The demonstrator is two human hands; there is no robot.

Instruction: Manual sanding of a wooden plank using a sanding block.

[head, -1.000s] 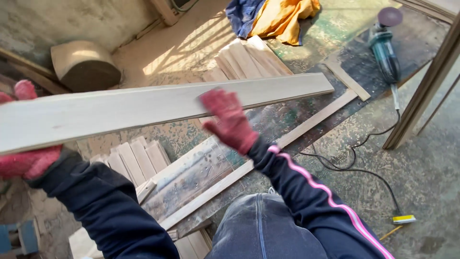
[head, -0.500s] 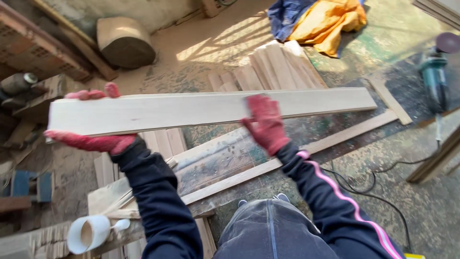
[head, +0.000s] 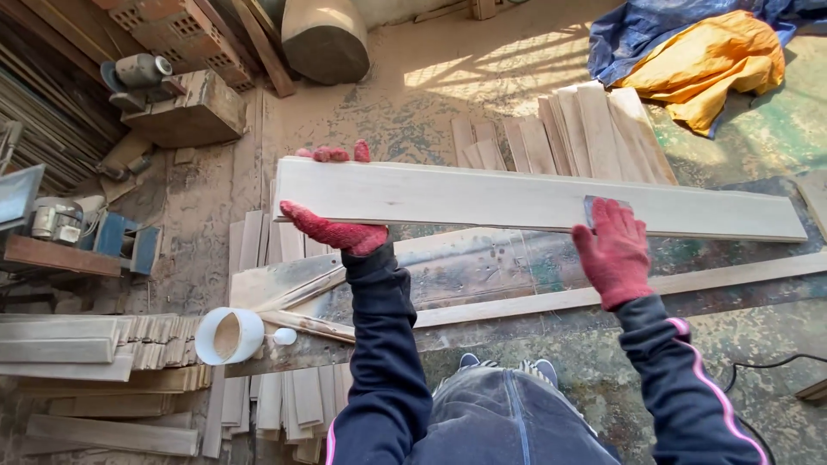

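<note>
Long pale wood plank [head: 517, 200] held level above floor; left hand [head: 332, 231] in red glove grips its left end, right hand [head: 613, 251] presses sanding block [head: 600, 207] onto plank face

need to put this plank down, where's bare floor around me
Bare: the sandy floor between the log and slat stack. Crowded: slats and cup under the left hand, and below the plank by the right hand.
</note>
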